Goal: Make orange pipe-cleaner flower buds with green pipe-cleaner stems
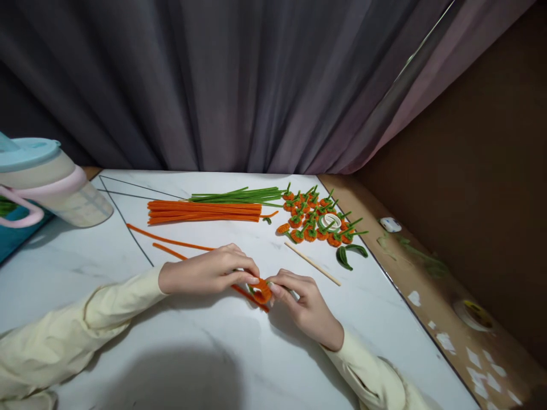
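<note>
Orange and fuzzy, a small ring (261,291) sits between my two hands, just above the white table (384,319); I take it as the centre of my dial, with twelve pointing straight away from me. My left hand (211,271) comes in from about nine o'clock, thumb and forefinger clamped on the upper left of the ring. At three o'clock, my right hand (305,300) has its thumb and forefinger drawn together, pinching the ring's right edge; a bit of green shows there, too small to make out. Past my left hand, near ten o'clock, lie loose orange strips (171,237). Towards eleven I have a bundle of orange stems (205,213), with a bundle of green stems (235,196) just beyond it. Between one and two crowd the little orange pieces with green stalks (310,234), a white hoop (330,216) resting among them. A thin wooden stick (313,263) slants at two o'clock, and just past it curl dark green leaves (343,258). Far off at ten stands a blue-lidded tumbler (81,199).
</note>
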`<state>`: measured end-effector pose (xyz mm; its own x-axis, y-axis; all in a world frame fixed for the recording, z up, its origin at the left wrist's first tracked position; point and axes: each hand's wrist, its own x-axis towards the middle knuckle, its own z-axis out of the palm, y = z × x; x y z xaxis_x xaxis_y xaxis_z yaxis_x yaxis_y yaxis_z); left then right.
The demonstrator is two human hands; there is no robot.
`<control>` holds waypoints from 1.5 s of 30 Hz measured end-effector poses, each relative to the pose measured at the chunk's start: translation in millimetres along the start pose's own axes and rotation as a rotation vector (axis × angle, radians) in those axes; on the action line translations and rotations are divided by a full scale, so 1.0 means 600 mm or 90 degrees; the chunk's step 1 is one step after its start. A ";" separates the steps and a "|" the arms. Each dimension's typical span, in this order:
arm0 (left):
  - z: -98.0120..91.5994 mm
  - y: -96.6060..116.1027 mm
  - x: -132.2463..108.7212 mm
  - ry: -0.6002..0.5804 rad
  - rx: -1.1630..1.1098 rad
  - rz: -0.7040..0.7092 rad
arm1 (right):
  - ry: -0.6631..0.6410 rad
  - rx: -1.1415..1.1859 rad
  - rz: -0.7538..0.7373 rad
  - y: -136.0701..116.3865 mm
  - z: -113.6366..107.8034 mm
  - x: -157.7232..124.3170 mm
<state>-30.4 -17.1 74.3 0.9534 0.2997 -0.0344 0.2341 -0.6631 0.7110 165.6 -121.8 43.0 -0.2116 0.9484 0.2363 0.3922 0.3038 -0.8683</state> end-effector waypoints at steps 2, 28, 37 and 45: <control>0.003 0.002 0.001 -0.011 -0.014 -0.020 | -0.015 0.014 0.022 0.000 0.001 0.000; -0.015 -0.001 -0.005 -0.028 -0.408 -0.073 | -0.086 0.589 0.333 0.022 -0.036 -0.005; -0.023 -0.004 -0.007 -0.146 -0.510 -0.134 | -0.065 0.536 0.328 0.026 -0.047 -0.001; -0.048 -0.005 -0.011 -0.163 -0.544 -0.210 | -0.044 0.523 0.307 0.036 -0.078 -0.003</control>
<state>-42.6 2.8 92.5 0.9006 0.1556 -0.4059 0.3771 0.1848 0.9076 216.3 -112.7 44.1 -0.2546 0.9390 -0.2311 -0.2943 -0.3028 -0.9065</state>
